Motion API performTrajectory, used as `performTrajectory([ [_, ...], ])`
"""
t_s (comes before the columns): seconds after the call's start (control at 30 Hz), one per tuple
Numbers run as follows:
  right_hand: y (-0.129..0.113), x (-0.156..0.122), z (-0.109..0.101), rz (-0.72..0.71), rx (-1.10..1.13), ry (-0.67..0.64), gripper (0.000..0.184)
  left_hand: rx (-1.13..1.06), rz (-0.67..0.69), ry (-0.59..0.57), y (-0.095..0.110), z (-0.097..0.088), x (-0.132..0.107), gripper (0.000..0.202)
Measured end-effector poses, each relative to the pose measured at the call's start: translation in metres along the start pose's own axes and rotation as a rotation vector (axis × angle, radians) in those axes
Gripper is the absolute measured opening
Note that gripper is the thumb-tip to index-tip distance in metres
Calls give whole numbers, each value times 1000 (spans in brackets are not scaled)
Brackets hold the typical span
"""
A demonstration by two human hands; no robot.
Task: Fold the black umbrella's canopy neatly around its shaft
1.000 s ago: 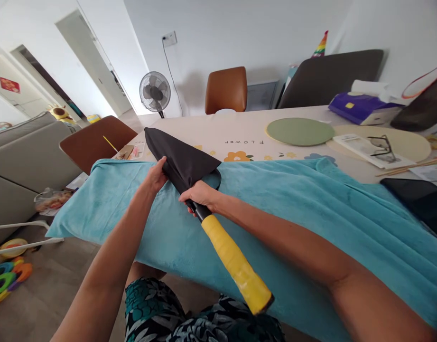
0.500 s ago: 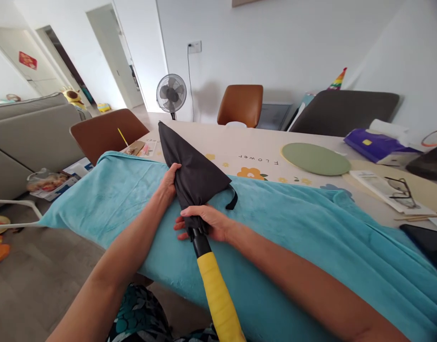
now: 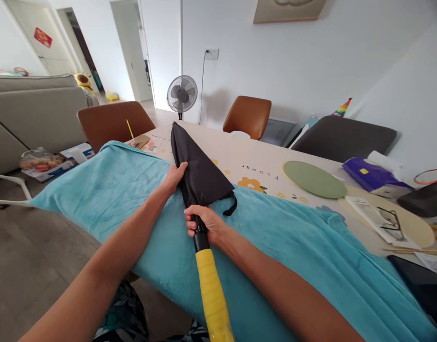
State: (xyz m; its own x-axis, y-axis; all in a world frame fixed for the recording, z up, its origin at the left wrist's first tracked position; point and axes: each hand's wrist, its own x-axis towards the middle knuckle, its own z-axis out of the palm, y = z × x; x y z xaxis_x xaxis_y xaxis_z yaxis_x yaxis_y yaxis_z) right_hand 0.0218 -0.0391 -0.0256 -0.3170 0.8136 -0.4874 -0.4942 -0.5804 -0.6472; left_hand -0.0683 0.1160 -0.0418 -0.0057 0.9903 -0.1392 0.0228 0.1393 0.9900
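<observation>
A folded black umbrella [image 3: 199, 168] with a yellow handle [image 3: 211, 294] lies on a turquoise towel [image 3: 275, 247] spread over the table, tip pointing away from me. My right hand [image 3: 206, 223] is wrapped round the black shaft just above the yellow grip. My left hand [image 3: 174, 176] grips the left edge of the gathered black canopy. A black strap [image 3: 231, 205] hangs loose at the canopy's right side.
Beyond the towel the table [image 3: 254, 161] carries a green round mat [image 3: 314, 179], a purple box [image 3: 371, 175], glasses on papers [image 3: 391, 219] and a black tablet [image 3: 423, 285]. Brown chairs [image 3: 113, 123] stand at the left and far side. A fan [image 3: 181, 93] and a grey sofa [image 3: 29, 114] are behind.
My right hand has closed round the shaft after lying flatter against it. The umbrella and both hands sit a little further right in view as my head turned and lifted.
</observation>
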Motion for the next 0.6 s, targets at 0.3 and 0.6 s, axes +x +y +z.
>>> performTrajectory([
  [0.3, 1, 3, -2, 10, -52, -24, 12, 582, 816, 85, 30, 8, -27, 30],
  [0.6, 1, 3, -5, 9, -48, -85, 13, 1248, 860, -798, 53, 92, -31, 37],
])
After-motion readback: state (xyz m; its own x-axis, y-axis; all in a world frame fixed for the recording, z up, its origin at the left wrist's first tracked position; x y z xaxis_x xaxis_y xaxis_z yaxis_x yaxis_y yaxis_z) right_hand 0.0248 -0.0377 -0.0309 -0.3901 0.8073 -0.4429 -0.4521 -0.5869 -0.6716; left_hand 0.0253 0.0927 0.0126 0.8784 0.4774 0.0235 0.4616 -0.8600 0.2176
